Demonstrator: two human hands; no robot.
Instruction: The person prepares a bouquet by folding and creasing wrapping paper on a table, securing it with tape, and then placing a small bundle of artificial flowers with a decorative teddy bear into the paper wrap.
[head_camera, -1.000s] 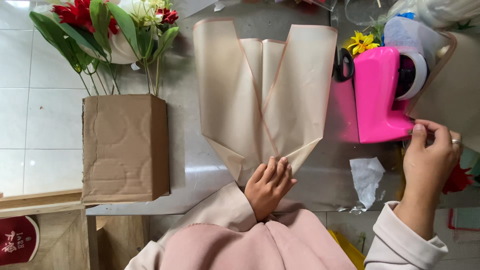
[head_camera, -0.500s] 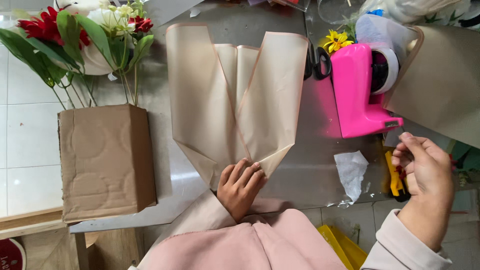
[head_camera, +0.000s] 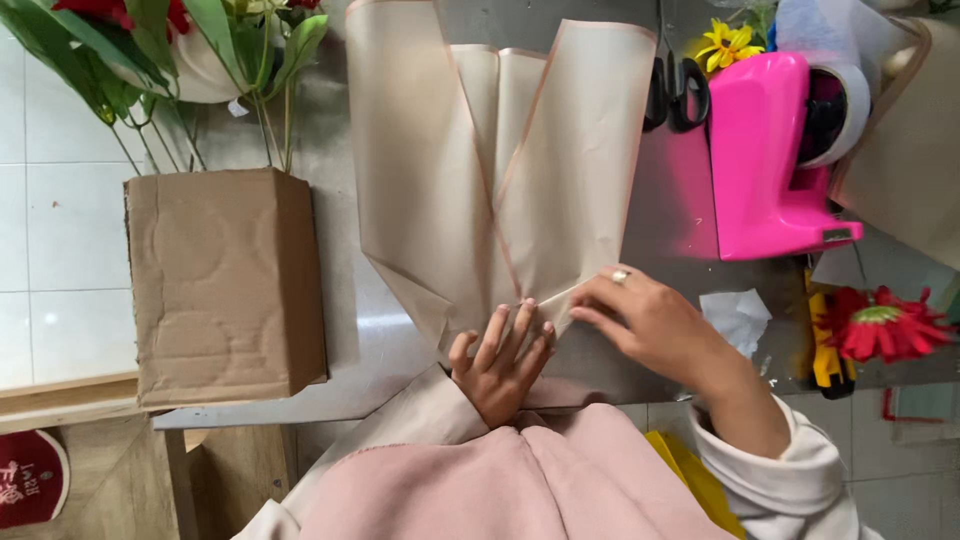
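A folded sheet of beige wrapping paper (head_camera: 480, 170) lies on the grey metal table (head_camera: 385, 345), fanned open at the far end and narrowing to a point near me. My left hand (head_camera: 500, 362) rests flat on that narrow end, fingers spread, pressing it down. My right hand (head_camera: 648, 318), with a ring on one finger, has its fingertips closed together on the paper's lower right fold, just right of the left hand. Whether a piece of tape is under the fingers I cannot tell.
A pink tape dispenser (head_camera: 762, 160) stands at the right, with black scissors (head_camera: 676, 92) and a yellow flower (head_camera: 728, 44) behind it. A cardboard box (head_camera: 225, 285) of flowers (head_camera: 150, 50) stands at the left. Crumpled tissue (head_camera: 738, 315), a yellow knife (head_camera: 825, 352) and a red flower (head_camera: 885, 325) lie near the right edge.
My right hand left the tape dispenser and moved left to the paper's lower right fold. My left hand stayed pressed on the narrow end. The camera moved closer.
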